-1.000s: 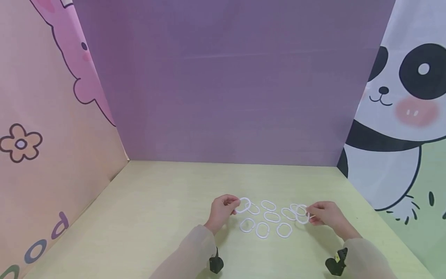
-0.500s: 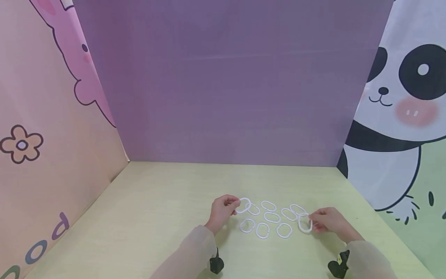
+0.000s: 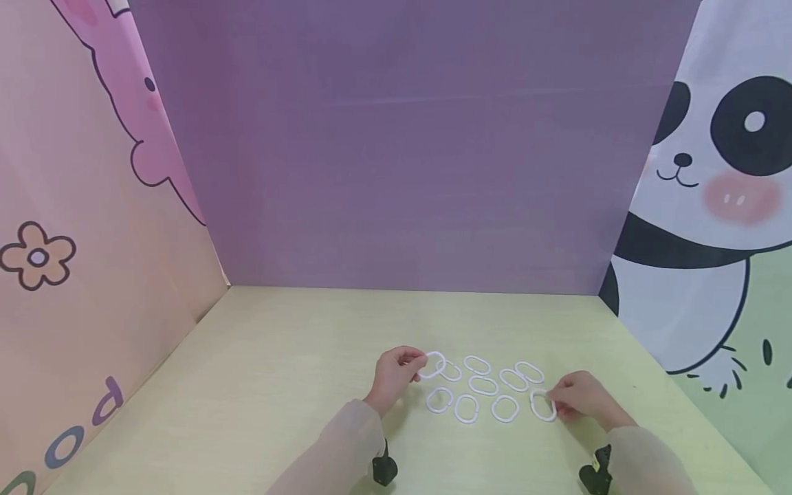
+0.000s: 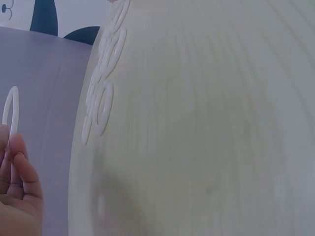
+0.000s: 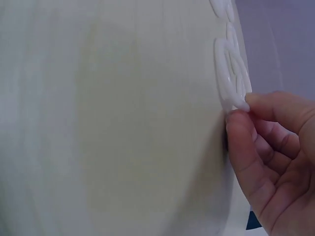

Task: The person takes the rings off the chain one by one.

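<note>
In the head view my left hand (image 3: 396, 371) pinches a white oval ring (image 3: 436, 353) between thumb and fingertips. The left wrist view has this ring (image 4: 15, 110) standing on edge above the tabletop. From the head it overlaps another white ring (image 3: 456, 379) lying behind it. My right hand (image 3: 584, 397) pinches the near-right edge of a second white oval ring (image 3: 531, 403), at the right end of the front row. Seen from the right wrist, that ring (image 5: 221, 69) is low at the table, its far part seemingly touching the surface; thumb and index finger grip its near end.
Several more white rings lie flat between the hands, among them a front one (image 3: 467, 422), a middle one (image 3: 483, 394) and a back one (image 3: 476, 356). Around the pale wooden table (image 3: 297, 330) rise a purple back panel (image 3: 402, 172) and printed side panels.
My right hand has moved its ring toward me and lowered it, away from the back-right rings it overlapped before. The left hand and its ring have stayed in place.
</note>
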Demonstrator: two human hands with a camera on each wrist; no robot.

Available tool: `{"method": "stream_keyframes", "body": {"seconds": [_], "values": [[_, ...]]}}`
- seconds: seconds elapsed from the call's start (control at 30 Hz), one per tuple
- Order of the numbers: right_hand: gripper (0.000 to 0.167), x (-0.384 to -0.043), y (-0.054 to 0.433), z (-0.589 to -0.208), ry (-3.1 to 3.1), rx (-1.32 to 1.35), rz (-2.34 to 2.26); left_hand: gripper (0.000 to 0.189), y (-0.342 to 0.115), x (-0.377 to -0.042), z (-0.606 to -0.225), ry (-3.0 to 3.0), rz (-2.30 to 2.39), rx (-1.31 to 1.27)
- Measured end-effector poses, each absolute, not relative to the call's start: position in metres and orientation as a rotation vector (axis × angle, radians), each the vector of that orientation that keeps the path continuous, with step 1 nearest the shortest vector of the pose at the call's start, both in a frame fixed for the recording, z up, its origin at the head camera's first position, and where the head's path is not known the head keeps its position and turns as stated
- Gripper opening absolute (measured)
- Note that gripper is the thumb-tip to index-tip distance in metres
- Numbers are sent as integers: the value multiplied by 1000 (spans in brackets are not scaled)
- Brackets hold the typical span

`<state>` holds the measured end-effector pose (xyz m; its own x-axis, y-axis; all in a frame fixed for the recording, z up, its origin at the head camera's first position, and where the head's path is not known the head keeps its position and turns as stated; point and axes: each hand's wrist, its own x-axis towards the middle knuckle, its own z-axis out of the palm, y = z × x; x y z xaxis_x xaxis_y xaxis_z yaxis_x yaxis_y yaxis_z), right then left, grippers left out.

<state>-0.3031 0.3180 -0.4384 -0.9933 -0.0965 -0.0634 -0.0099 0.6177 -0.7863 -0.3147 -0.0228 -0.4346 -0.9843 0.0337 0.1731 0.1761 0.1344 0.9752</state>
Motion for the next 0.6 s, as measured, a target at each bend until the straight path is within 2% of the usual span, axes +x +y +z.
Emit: {"method": "stream_keyframes", "body": {"seconds": [0.6], "values": [[15,-303,311,-437,2831,-34,-1130,12,-27,-315,-439,-2322,-1988,-167]]}}
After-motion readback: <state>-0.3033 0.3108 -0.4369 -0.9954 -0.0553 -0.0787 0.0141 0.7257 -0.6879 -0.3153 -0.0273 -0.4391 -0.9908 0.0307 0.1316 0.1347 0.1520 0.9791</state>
